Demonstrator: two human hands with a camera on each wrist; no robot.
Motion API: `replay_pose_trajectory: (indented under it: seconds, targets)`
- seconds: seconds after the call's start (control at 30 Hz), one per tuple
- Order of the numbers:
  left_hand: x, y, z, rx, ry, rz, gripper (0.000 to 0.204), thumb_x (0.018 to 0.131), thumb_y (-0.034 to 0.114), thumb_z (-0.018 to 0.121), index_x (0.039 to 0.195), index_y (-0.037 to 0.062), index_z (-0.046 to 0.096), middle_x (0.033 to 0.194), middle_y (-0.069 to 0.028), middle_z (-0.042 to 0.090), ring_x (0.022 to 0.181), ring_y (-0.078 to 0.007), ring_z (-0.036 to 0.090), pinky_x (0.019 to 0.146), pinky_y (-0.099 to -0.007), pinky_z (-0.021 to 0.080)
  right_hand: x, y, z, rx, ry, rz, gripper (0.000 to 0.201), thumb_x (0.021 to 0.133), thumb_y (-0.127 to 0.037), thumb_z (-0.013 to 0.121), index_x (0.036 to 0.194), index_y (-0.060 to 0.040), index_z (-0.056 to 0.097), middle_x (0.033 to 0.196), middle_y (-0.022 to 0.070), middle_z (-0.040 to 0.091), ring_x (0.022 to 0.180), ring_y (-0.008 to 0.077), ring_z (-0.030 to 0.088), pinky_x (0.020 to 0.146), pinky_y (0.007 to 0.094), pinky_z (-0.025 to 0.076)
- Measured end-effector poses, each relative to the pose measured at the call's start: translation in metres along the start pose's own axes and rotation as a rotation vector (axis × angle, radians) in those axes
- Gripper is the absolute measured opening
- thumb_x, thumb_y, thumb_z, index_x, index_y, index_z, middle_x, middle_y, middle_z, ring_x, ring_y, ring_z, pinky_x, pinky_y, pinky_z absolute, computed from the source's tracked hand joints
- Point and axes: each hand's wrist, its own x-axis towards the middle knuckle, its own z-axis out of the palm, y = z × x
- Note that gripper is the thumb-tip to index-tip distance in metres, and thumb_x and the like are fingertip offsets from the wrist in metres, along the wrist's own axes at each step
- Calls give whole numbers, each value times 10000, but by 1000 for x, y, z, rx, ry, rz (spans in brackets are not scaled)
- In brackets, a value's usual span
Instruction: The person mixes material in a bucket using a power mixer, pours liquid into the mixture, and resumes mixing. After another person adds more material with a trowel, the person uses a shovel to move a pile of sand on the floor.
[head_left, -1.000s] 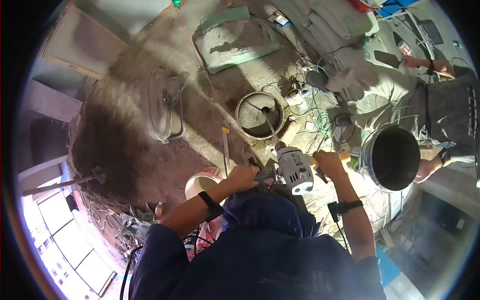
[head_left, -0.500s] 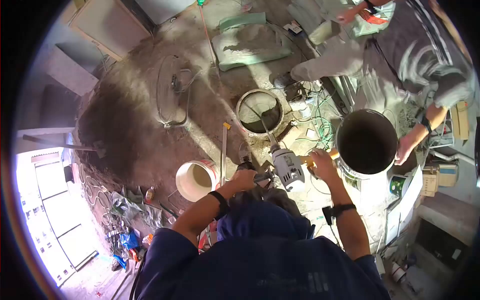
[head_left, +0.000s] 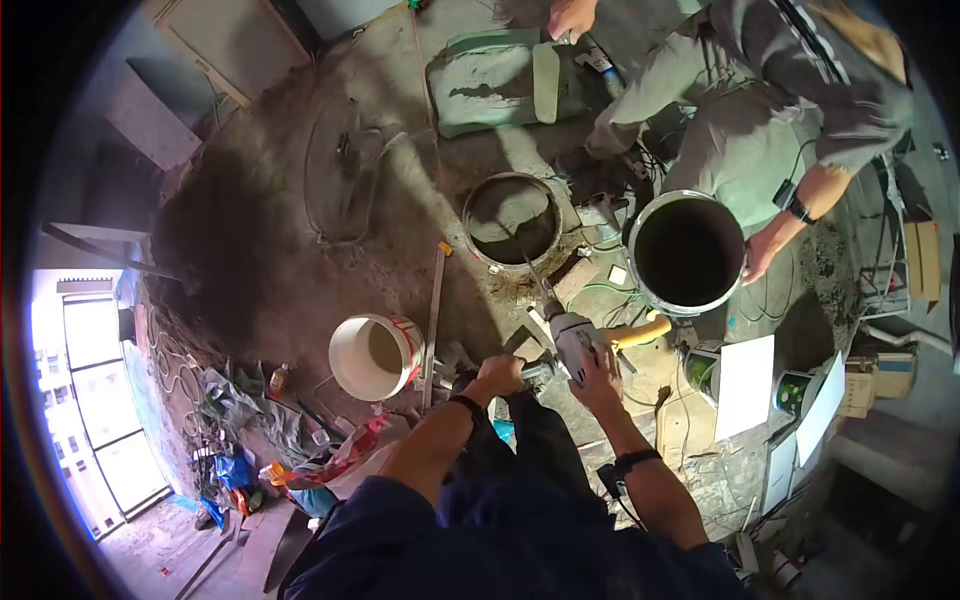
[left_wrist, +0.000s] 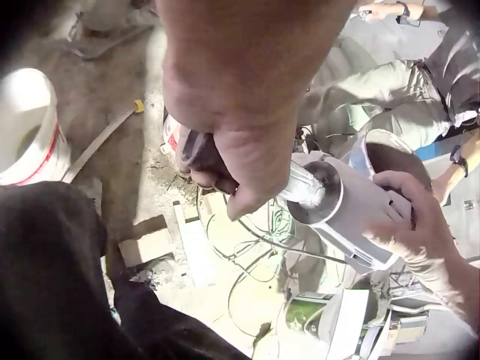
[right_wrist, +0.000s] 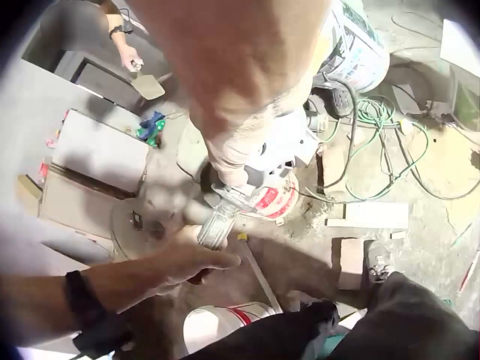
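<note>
A white-grey power mixer (head_left: 572,335) slants over a round bucket (head_left: 467,222) of grey mix, its shaft reaching inside. My left hand (head_left: 500,375) grips the side handle; in the left wrist view the left hand (left_wrist: 240,150) has its fingers curled round this dark grip. Against the motor housing (left_wrist: 352,206) lies my right hand (left_wrist: 424,229), fingers and thumb spread around its end. The right wrist view shows the right hand (right_wrist: 240,146) bent over the housing. Its yellow handle (head_left: 640,332) sticks out to the right, with no hand on it.
Another person (head_left: 740,130) steadies a large dark bucket (head_left: 640,250) at right and holds a flat trowel (head_left: 545,85). A white bucket (head_left: 345,358) and a long strip (head_left: 434,325) lie left. Cables and white boards (head_left: 745,385) are at right.
My right hand has left the yellow handle and moved onto the motor housing. The other person has come closer, and the large dark bucket has shifted left toward the round bucket.
</note>
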Motion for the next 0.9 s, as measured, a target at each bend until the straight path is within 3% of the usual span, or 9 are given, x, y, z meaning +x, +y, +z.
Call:
replay_pose_trajectory:
  seconds: [0.33, 0.47, 0.57, 0.67, 0.7, 0.73, 0.8, 0.87, 0.9]
  targets:
    - [42, -34, 37, -144, 23, -19, 295, 714, 172, 644, 984, 64, 691, 939, -202, 706, 910, -391, 687, 771, -488, 552, 51, 2, 24, -165, 51, -60, 638, 739, -276, 752, 1319, -128, 529, 1393, 176, 462, 1241, 420, 476, 1008, 507, 452]
    - [42, -36, 23, -122, -20, -16, 276, 711, 170, 643, 962, 67, 694, 912, -194, 702, 900, -393, 687, 753, -493, 549, 57, -5, 23, -139, 39, -52, 638, 734, -254, 755, 1302, -76, 527, 1376, 193, 465, 1202, 428, 486, 996, 508, 450]
    - [42, -54, 32, -166, 36, 81, 347, 738, 293, 687, 980, 45, 668, 888, -179, 701, 847, -392, 684, 712, -495, 548, 50, 15, 48, 4, 89, -129, 671, 715, -175, 765, 1318, -33, 507, 1352, 216, 465, 1223, 428, 456, 1023, 498, 411]
    - [36, -76, 47, -275, 186, 176, 468, 754, 424, 722, 1027, 53, 638, 966, -192, 686, 897, -393, 673, 749, -490, 535, 52, -15, 33, -42, 23, 56, 639, 734, -194, 769, 1312, -74, 523, 1352, 186, 515, 1243, 408, 485, 1027, 485, 421]
    - [25, -85, 32, -429, 104, 157, 597, 765, 558, 723, 1052, 44, 622, 1001, -208, 672, 927, -399, 659, 783, -477, 525, 53, -12, 36, -74, 47, 31, 631, 734, -190, 770, 1306, -79, 529, 1346, 190, 515, 1235, 412, 491, 1024, 485, 425]
    - [10, -92, 17, -519, 125, 108, 606, 828, 592, 684, 1056, 34, 623, 956, -156, 686, 895, -337, 681, 763, -432, 529, 54, -8, 36, -111, 77, 11, 623, 733, -187, 771, 1301, -84, 535, 1340, 194, 516, 1227, 416, 497, 1020, 486, 428]
    - [-1, -141, 44, -1225, -22, -161, 526, 871, 506, 688, 1099, 35, 630, 948, -106, 685, 889, -239, 675, 724, -383, 527, 57, -7, 36, -80, 69, -6, 647, 718, -143, 783, 1308, -69, 529, 1348, 205, 489, 1226, 435, 488, 1007, 507, 427]
    - [-31, -205, 84, -1641, 388, -288, 459, 916, 445, 659, 1089, 20, 639, 944, -67, 667, 860, -182, 646, 703, -343, 521, 55, -5, 36, -57, 42, 11, 657, 724, -138, 780, 1319, -65, 510, 1342, 221, 485, 1233, 441, 474, 1027, 508, 404]
    - [-45, -245, 106, -1606, 447, -581, 430, 938, 425, 624, 1067, 16, 659, 921, -75, 665, 810, -191, 639, 690, -331, 517, 57, -12, 34, -55, 33, 17, 655, 728, -137, 778, 1318, -55, 507, 1341, 230, 484, 1233, 442, 474, 1028, 509, 402]
